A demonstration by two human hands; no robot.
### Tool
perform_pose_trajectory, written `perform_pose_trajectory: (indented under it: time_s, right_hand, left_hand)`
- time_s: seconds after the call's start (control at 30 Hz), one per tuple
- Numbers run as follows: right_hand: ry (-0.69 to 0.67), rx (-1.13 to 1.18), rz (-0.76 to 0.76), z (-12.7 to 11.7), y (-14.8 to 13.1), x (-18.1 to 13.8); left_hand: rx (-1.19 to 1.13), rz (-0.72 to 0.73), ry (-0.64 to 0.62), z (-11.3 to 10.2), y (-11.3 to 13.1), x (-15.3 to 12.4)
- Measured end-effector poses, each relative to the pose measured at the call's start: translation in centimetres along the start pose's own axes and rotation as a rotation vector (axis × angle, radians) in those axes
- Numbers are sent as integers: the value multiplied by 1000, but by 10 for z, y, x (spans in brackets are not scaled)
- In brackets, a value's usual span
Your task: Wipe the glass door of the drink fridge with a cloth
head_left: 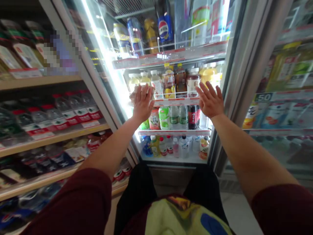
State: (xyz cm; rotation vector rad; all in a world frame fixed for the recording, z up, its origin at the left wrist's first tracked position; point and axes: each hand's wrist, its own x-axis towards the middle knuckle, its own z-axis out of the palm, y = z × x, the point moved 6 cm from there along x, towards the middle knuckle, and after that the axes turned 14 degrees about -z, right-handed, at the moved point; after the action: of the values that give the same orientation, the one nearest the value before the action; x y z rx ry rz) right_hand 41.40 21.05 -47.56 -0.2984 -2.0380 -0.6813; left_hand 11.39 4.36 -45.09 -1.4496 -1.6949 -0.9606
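Note:
My left hand (143, 102) presses a crumpled, pale cloth (133, 95) to the glass door (156, 122) of a lit drinks fridge. The cloth shows on both sides of my fingers; the rest lies hidden under the hand. Further right, my right hand (211, 99) is open, fingers spread, with its palm towards the same glass and nothing in it. Whether that palm touches the glass I cannot tell. Behind the door stand rows of bottles, among them a dark cola bottle (164, 27) with a blue label on the upper shelf.
On the left, wooden shelves (97, 125) hold many bottles with red caps (56, 114). A metal door frame (251, 65) separates this fridge from another drinks cabinet on the right, which carries a price tag (264, 97). My knees (140, 186) are close to the fridge's lower edge.

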Motion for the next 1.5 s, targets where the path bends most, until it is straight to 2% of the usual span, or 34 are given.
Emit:
perform_pose_trajectory:
  time_s: [0.1,0.17,0.27,0.33,0.4,0.5,0.57,0.63,0.73,0.8,0.87,1.0,1.07,1.2,1.27,1.33,1.43,1.5]
  right_hand:
    - [-9,-6,9,0,1,0]
    - [-7,-1,8,0,1,0]
    - [11,6,-2,-2,-1,0]
    - [26,8,-3,-3,-2,0]
    - [36,8,-1,-3,-2,0]
    - [38,8,-2,-3,-3,1]
    - [37,9,0,-3,-3,1]
    - [36,12,0,-3,-2,1]
    - [50,6,-14,-1,-2,0]
    - [67,-5,-24,0,-2,-1]
    - [78,-15,-24,1,-1,-2]
    - [79,-20,-7,-1,-1,-2]
    - [81,-17,-3,-2,-1,-1]
    - [87,-7,-8,-4,-2,-1]
    - [91,-13,-16,-4,-2,-2]
    - [100,-28,-23,-5,-2,-2]
    - [106,-46,-27,-5,-2,-2]
    - [100,-47,-27,-5,-2,-2]
  left_hand:
    - [0,-33,67,-6,-1,12]
    - [23,-50,71,-2,6,2]
    - [92,8,-52,11,20,-24]
    - [125,74,-133,14,25,-29]
    - [125,76,-109,6,21,-12]
    - [97,-48,58,-16,10,27]
    - [100,-109,112,-19,9,35]
    - [122,-90,58,-9,17,19]
    - [163,92,-172,17,32,-25]
    - [181,185,-265,24,32,-40]
    - [179,148,-209,15,24,-28]
    - [127,-64,30,-10,7,10]
    - [130,-80,29,-6,8,2]
    - [188,78,-174,22,18,-48]
    - [199,145,-227,25,17,-56]
    - [192,108,-165,14,12,-41]
    - [172,-53,-2,-8,5,-6]
    - [163,-117,32,-9,7,-2]
